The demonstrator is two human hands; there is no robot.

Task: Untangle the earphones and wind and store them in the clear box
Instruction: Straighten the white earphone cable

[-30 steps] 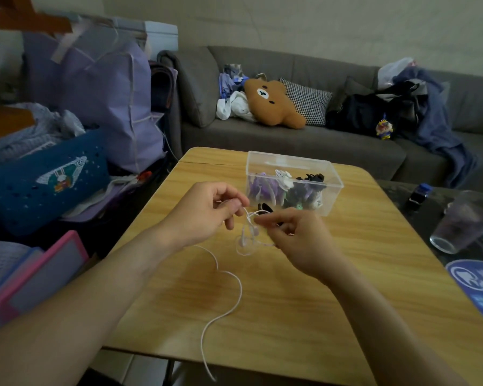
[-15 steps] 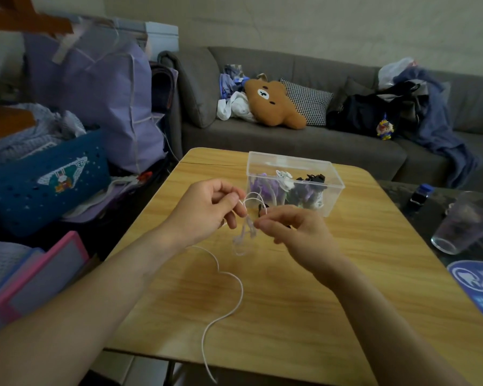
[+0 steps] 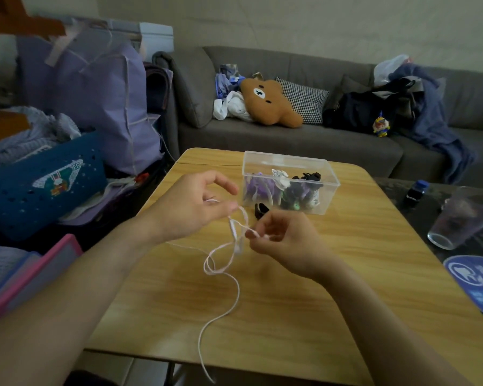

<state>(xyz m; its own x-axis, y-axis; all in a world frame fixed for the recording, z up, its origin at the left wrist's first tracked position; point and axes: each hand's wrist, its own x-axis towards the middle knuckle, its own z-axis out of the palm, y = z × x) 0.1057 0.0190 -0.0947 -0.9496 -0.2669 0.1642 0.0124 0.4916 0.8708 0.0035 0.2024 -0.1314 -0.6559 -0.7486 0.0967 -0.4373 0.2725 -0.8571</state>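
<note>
Wooden table [image 3: 304,296], clear box [image 3: 290,168] behind: both hands pinch the white cord [image 3: 236,238].
Left hand [image 3: 195,207] and right hand [image 3: 285,243] should pull loops apart slowly, not tug.

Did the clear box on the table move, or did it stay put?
No. The clear box sits in the same spot near the far edge of the wooden table, just as it did before.

— What does the room hold?
— A grey sofa [image 3: 290,140] along a pale wall [image 3: 318,20], strewn with a brown bear cushion [image 3: 268,103], a checked pillow [image 3: 304,100] and dark clothes [image 3: 430,112].
— And nearer?
— A light wooden worktop [image 3: 332,288]; left of it a purple bag [image 3: 95,101] and a blue basket [image 3: 39,185]. The light is dim.
</note>
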